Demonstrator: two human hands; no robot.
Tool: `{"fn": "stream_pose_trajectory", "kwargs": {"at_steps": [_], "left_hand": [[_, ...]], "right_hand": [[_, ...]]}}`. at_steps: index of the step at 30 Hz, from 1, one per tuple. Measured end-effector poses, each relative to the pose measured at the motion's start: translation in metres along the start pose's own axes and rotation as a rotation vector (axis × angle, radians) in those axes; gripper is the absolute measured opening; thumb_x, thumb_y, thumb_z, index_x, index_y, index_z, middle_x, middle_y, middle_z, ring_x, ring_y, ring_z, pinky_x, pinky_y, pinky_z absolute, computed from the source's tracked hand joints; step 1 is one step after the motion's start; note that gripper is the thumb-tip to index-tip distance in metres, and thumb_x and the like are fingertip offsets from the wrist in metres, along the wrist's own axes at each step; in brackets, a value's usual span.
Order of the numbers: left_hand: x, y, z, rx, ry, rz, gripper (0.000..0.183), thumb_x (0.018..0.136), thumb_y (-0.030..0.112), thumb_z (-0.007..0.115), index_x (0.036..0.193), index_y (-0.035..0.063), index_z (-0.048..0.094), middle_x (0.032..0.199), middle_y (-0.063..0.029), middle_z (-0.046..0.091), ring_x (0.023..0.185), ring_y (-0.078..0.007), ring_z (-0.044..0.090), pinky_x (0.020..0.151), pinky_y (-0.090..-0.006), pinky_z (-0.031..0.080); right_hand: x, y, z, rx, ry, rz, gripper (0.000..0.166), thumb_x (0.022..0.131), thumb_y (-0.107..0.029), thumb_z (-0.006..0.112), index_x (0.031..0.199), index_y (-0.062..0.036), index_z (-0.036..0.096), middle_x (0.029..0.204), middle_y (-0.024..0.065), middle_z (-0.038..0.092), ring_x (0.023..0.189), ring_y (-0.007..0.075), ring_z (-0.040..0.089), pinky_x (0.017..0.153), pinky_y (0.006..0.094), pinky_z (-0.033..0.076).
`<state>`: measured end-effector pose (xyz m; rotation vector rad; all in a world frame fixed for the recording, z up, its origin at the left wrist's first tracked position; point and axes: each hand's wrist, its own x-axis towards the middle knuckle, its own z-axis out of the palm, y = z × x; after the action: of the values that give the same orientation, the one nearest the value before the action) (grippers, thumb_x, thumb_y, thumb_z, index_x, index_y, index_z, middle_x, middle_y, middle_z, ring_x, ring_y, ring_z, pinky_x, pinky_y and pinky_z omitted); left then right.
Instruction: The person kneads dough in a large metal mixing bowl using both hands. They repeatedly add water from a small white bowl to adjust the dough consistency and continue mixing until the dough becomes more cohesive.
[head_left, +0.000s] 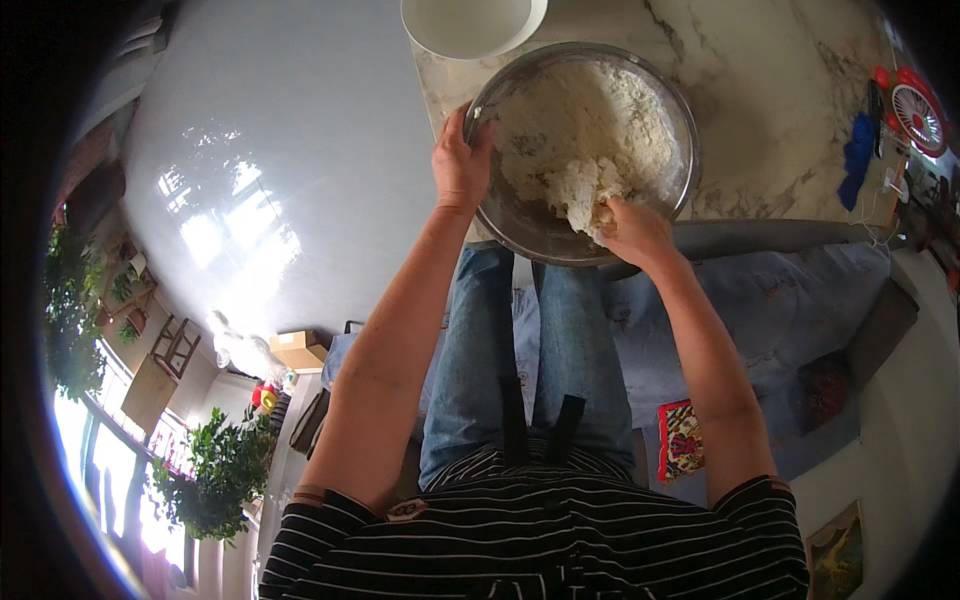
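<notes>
A wide stainless steel bowl (517, 238) rests at the near edge of a marble-patterned table, its front rim over my knees. Inside it lie loose white flour (637, 112) and a shaggy lump of dough (581, 187). My left hand (463, 159) grips the bowl's left rim, thumb inside and fingers outside. Low on the right inside the bowl, my right hand (634, 231) is closed on the lump of dough; its fingertips are partly hidden by dough. Just beyond the bowl stands a white basin (474, 30), cut off by the picture's top edge.
The marble-patterned tabletop (765, 112) extends right, with a blue cloth (856, 161) and a red fan (916, 116) near its far right end. A sofa with a blue-grey cover (750, 300) is close behind my legs. A cardboard box (298, 351) and leafy plants (214, 472) are at lower left.
</notes>
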<state>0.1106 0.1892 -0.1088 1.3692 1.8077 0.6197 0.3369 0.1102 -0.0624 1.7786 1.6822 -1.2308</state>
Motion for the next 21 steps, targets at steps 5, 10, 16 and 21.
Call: {"fn": "stream_pose_trajectory", "kwargs": {"at_steps": [5,10,16,21], "left_hand": [[-0.004,-0.002,-0.006,-0.004,-0.012,-0.026,0.034,0.079,0.024,0.06,0.107,0.0067,0.053,0.094,-0.0146,0.061,0.089,-0.0287,0.059,0.075,-0.034,0.045],[-0.001,0.007,-0.007,0.039,-0.025,-0.048,0.035,0.078,0.023,0.061,0.107,0.006,0.053,0.095,-0.0153,0.061,0.089,-0.0293,0.059,0.075,-0.0343,0.045],[0.001,0.001,-0.004,-0.016,-0.021,-0.063,0.034,0.078,0.024,0.061,0.106,0.0068,0.053,0.095,-0.0146,0.061,0.089,-0.0303,0.058,0.076,-0.0347,0.045],[-0.001,0.002,-0.003,0.015,-0.017,-0.049,0.032,0.076,0.021,0.062,0.104,0.0067,0.054,0.093,-0.0138,0.06,0.087,-0.0305,0.057,0.075,-0.0351,0.045]], "right_hand": [[-0.017,-0.017,-0.041,0.077,-0.125,0.013,0.023,0.075,-0.028,0.056,0.08,-0.0063,0.061,0.077,0.0149,0.062,0.078,0.0313,0.06,0.067,0.0414,0.047],[0.009,-0.008,0.005,-0.148,0.157,0.084,0.016,0.076,-0.022,0.057,0.078,-0.0073,0.062,0.072,0.0145,0.06,0.073,0.0305,0.059,0.063,0.0411,0.048],[0.035,0.004,0.021,0.016,0.231,0.15,0.017,0.074,-0.016,0.059,0.088,-0.0044,0.06,0.074,0.0142,0.061,0.074,0.0297,0.061,0.063,0.0394,0.049],[-0.016,0.006,0.024,0.156,0.339,0.034,0.021,0.075,-0.012,0.056,0.095,-0.0084,0.058,0.092,0.0143,0.059,0.083,0.0287,0.059,0.067,0.0377,0.048]]}}
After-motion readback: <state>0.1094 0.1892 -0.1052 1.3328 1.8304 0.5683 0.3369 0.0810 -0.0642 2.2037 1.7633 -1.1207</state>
